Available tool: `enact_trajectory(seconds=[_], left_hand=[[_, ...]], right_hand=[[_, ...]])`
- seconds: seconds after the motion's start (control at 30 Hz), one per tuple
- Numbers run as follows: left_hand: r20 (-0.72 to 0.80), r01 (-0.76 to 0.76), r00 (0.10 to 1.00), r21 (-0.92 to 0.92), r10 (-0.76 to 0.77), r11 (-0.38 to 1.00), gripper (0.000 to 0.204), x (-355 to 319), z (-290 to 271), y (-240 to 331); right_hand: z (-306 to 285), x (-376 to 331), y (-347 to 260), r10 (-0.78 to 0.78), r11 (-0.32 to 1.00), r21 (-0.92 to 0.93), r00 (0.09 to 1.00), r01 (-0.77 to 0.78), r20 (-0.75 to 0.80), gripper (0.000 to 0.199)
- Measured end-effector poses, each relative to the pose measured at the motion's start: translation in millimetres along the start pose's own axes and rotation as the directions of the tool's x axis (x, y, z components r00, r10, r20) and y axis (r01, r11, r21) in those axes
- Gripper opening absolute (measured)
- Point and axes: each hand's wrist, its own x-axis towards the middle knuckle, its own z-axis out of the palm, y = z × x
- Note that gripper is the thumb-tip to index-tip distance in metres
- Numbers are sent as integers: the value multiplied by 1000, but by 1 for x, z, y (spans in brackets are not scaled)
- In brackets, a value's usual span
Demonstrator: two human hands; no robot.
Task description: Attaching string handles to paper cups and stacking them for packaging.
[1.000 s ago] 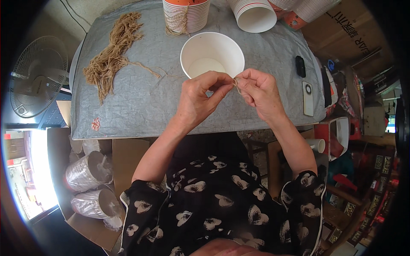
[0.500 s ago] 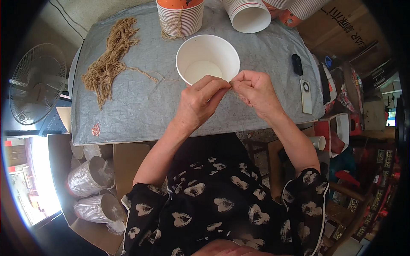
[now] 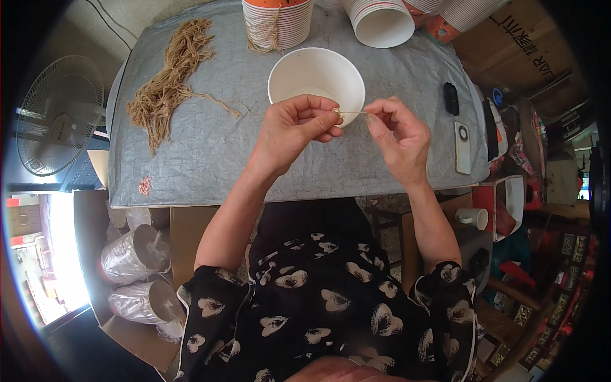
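Head view, hands (image 3: 296,130) (image 3: 396,137) pinching thin, probably twine, strand (image 3: 351,113)

Three paper cups (image 3: 316,75), one twine bundle (image 3: 167,79), one fan (image 3: 57,114), two phones (image 3: 463,148).

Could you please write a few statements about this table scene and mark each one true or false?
1. Both hands, left hand and right hand, pinch a short piece of twine between them. True.
2. The white paper bowl lies tipped on its side. False: it stands upright, mouth up.
3. The bundle of twine strands lies on the grey table cover, to the person's left. True.
4. The fan stands on the table. False: it stands beside it.
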Motion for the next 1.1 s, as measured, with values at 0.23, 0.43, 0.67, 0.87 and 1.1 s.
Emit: enact_trajectory(seconds=[0.23,0.43,0.67,0.87,1.1], left_hand=[[41,35,999,-22,-34,999,16,1,3,0],[62,25,998,8,-25,1000,15,0,6,-3],[15,21,1000,26,-22,999,13,-1,10,-3],[-63,-13,998,88,19,996,12,-5,20,-2],[-32,-61,997,250,71,966,17,-8,17,-9]], right_hand=[[6,-3,-2,-136,955,-253,986,157,99,16],[8,-4,2,-82,973,-207,990,105,113,10],[11,-8,7,123,992,-12,986,-122,112,7],[10,-6,13,346,873,318,929,-370,133,12],[12,-8,16,427,797,406,893,-447,146,15]])
